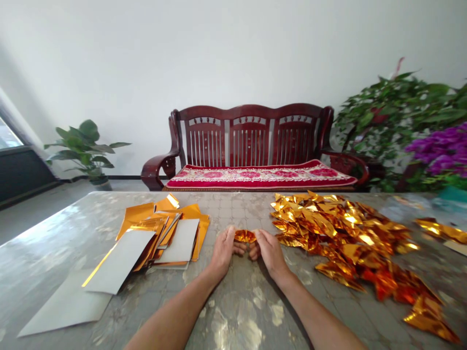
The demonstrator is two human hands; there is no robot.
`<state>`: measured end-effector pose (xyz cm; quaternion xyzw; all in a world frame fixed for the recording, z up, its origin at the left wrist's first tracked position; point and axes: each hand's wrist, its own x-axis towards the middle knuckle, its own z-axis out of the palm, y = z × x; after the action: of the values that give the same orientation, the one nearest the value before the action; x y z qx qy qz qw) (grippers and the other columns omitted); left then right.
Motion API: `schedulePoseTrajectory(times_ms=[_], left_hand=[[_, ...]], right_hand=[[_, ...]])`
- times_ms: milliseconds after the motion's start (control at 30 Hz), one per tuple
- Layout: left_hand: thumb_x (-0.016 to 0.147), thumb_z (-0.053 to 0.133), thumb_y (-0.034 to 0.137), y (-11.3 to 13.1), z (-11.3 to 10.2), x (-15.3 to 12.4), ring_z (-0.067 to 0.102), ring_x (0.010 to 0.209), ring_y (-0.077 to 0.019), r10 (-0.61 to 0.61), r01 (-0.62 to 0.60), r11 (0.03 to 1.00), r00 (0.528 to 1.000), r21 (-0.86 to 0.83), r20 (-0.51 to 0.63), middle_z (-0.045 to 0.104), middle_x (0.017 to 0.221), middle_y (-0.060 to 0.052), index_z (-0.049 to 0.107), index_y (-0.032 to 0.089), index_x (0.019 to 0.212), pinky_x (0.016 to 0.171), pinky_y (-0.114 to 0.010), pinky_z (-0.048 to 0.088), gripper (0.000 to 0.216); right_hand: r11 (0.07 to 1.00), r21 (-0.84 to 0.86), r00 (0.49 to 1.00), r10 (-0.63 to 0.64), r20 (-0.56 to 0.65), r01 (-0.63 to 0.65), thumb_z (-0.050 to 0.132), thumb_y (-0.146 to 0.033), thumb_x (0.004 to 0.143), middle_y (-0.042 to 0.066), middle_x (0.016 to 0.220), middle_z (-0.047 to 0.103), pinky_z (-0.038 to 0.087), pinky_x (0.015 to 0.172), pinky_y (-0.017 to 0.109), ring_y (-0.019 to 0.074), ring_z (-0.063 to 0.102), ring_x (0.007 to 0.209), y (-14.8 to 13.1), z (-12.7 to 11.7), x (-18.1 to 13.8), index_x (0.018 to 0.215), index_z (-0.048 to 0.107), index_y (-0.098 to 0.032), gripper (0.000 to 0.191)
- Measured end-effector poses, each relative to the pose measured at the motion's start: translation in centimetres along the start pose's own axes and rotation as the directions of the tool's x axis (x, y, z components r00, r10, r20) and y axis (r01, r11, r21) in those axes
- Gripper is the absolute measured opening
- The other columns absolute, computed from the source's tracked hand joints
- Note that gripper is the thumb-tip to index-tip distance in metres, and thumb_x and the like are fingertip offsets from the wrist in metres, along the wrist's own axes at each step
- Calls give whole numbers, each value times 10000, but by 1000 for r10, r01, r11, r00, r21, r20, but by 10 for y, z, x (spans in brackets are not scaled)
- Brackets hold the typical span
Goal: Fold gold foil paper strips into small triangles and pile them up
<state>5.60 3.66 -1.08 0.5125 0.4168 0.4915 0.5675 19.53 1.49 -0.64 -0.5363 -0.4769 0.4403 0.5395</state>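
Foil piece, likely light, easily crushed, best held by its ends, where left hand and right hand pinch it.

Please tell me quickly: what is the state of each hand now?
Left hand: closed, holding one end of a folded gold paper.
Right hand: closed, holding the other end.

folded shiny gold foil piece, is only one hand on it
No, left hand and right hand grip opposite ends of the foil piece.
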Motion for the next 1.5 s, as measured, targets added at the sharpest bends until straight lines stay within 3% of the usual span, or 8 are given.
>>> schedulePoseTrajectory(times_ms=[267, 667, 933, 1100, 1200, 1333, 1400, 1500], left_hand=[[847, 438, 715, 1, -4, 2, 673, 612, -167, -21, 23, 997, 999, -80, 26, 710, 752, -100, 618, 81, 1047, 537, -244, 535, 688], [821, 542, 318, 0, -5, 5, 608, 532, -104, -28, 29, 999, 999, 35, -15, 661, 657, -4, 581, 130, 1013, 528, -205, 500, 272], [821, 589, 272, 0, 1, 6, 590, 450, -89, -73, 72, 997, 994, -21, -80, 654, 567, 13, 596, 123, 957, 474, -176, 482, 201], [855, 563, 226, -1, -1, 8, 623, 457, -102, -57, 61, 998, 981, 16, -186, 683, 579, -7, 630, 102, 991, 470, -180, 503, 195], [872, 550, 218, -2, -3, 10, 634, 460, -110, -51, 58, 998, 974, 26, -221, 696, 580, -16, 640, 93, 1040, 473, -188, 514, 228], [866, 581, 237, -4, -3, 10, 643, 461, -113, -36, 50, 997, 975, 56, -221, 700, 580, -15, 660, 97, 1055, 480, -190, 522, 248], [864, 592, 253, -4, -3, 9, 640, 461, -111, -34, 47, 997, 979, 60, -199, 693, 570, -11, 664, 99, 1058, 482, -188, 522, 258], [862, 604, 305, -5, -2, 9, 635, 467, -111, -37, 45, 998, 987, 50, -156, 677, 559, -8, 662, 95, 1060, 489, -193, 523, 294]], right_hand=[[997, 74, 1000, -13, -20, 14, 449, -731, 826, 38, 597, 651, 491, 415, 248, 155, 603, 440, 2, -2, 0, 1002, 674, -95, 698], [998, 32, 998, -46, -39, 48, 454, -741, 824, 44, 575, 658, 490, 440, 258, 169, 607, 459, 0, -6, -1, 1047, 696, -97, 723], [997, -27, 997, -72, -38, 71, 551, -634, 825, 18, 524, 629, 485, 476, 278, 191, 591, 489, 0, -4, -3, 1088, 680, -111, 599], [986, -113, 991, -127, -44, 121, 430, -630, 894, 56, 705, 697, 489, 493, 290, 188, 611, 521, 0, -8, -5, 1186, 636, -124, 619], [928, -315, 974, -221, -38, 198, 424, -567, 918, 64, 804, 721, 507, 569, 302, 189, 640, 588, 2, -13, -6, 1191, 647, -154, 544], [727, -627, 928, -373, -18, 280, 560, -425, 865, 48, 868, 743, 513, 704, 328, 207, 667, 704, 2, -15, -7, 1138, 697, -211, 372], [679, -660, 900, -435, -9, 321, 557, -374, 865, 54, 928, 748, 519, 750, 331, 209, 677, 759, 2, -13, -7, 1107, 710, -223, 324], [684, -622, 873, -487, 0, 382, 500, -309, 883, 62, 973, 751, 523, 833, 334, 220, 689, 878, 3, -11, -5, 1018, 730, -234, 277]])
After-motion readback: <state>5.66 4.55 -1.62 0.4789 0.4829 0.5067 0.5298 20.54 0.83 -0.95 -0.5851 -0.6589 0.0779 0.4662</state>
